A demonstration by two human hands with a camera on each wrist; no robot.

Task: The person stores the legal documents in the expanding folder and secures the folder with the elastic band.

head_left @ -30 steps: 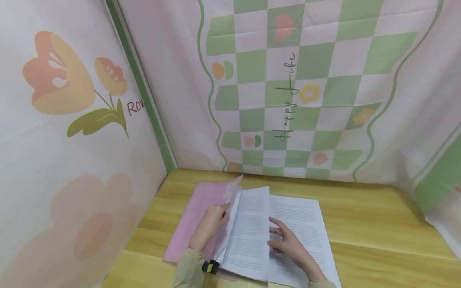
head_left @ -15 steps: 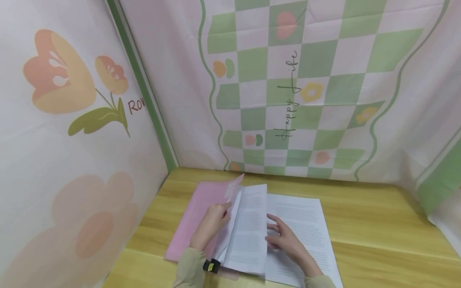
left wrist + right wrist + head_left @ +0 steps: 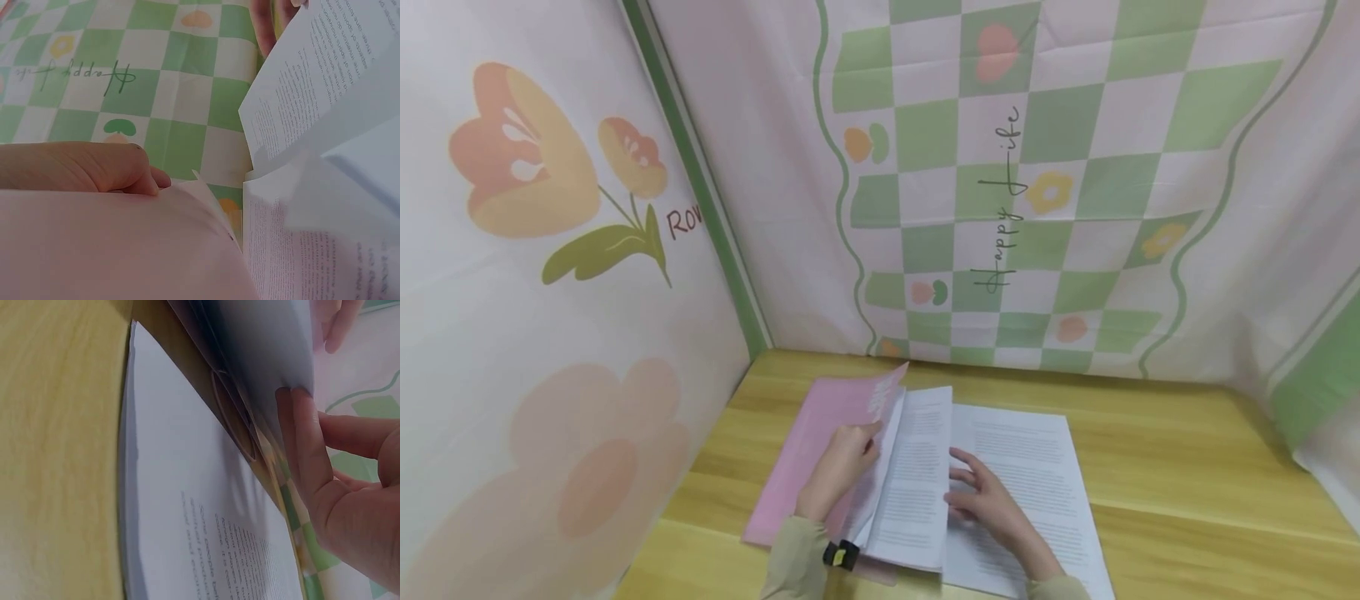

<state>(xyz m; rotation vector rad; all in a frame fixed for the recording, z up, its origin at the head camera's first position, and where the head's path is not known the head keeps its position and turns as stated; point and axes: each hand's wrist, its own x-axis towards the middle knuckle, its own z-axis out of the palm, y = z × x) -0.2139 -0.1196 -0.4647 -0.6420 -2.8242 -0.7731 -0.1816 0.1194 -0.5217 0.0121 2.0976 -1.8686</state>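
A pink folder (image 3: 801, 433) lies on the left of the table with its cover tilted up. My left hand (image 3: 842, 462) grips that cover by its edge; the left wrist view shows the thumb side of the hand (image 3: 94, 165) along the cover's rim (image 3: 112, 237). Between the two hands stand printed sheets (image 3: 913, 475), raised at a slant beside the folder. My right hand (image 3: 992, 500) pinches their right edge, fingers (image 3: 306, 437) on one face and thumb on the other. Below it lies a flat stack of printed paper (image 3: 1060, 475).
The wooden table (image 3: 1187, 467) extends to the right of the paper stack. A checkered cloth (image 3: 985, 208) hangs behind it, and a flower-print cloth wall (image 3: 550, 350) rises at the left. A black band (image 3: 840, 556) sits on the left wrist.
The right hand has shifted slightly left, bringing the edge of the raised sheets with it and uncovering more of the stack. The left hand keeps its place on the folder cover.
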